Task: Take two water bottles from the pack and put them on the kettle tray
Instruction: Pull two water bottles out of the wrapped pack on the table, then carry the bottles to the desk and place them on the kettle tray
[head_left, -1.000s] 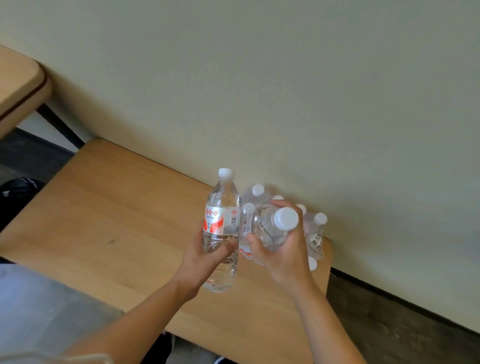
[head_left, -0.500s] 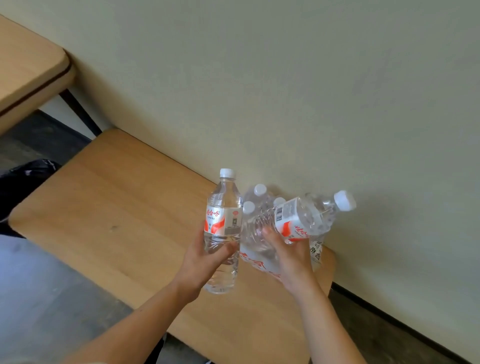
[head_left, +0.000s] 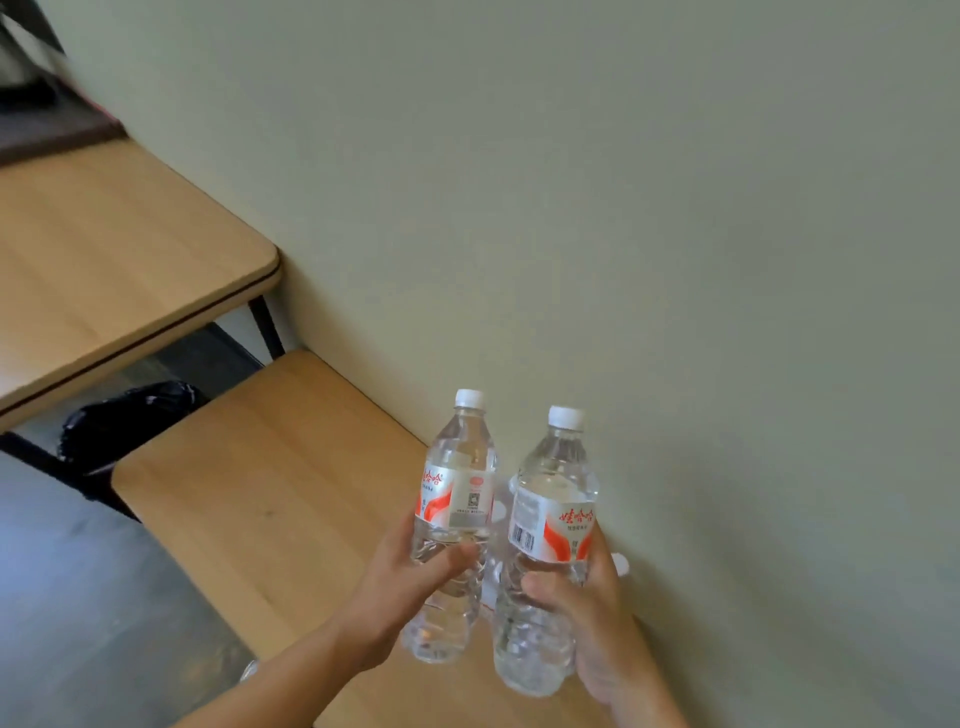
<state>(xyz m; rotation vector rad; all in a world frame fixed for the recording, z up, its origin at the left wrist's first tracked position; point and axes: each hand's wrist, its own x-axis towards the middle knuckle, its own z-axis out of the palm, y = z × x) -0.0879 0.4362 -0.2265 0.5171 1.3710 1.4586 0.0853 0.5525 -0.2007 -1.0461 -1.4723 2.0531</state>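
Note:
I hold two clear water bottles with white caps and red-and-white labels, both upright above the low wooden bench (head_left: 270, 499). My left hand (head_left: 410, 587) grips the left bottle (head_left: 457, 499) around its lower half. My right hand (head_left: 592, 618) grips the right bottle (head_left: 553, 519) just below its label. The pack (head_left: 619, 564) is almost wholly hidden behind the two bottles; only a white cap of it shows by the wall. The kettle tray is not in view.
A wooden table (head_left: 119, 270) with black legs stands higher at the upper left, with dark blurred items on its far end (head_left: 31, 93). A black bag (head_left: 124, 415) lies under it. A plain wall (head_left: 623, 208) runs along the right. Grey floor (head_left: 78, 597) lies at the lower left.
My right hand has turned its bottle from tilted sideways to upright and lifted it clear of the pack. The view has swung left, bringing the higher table into sight.

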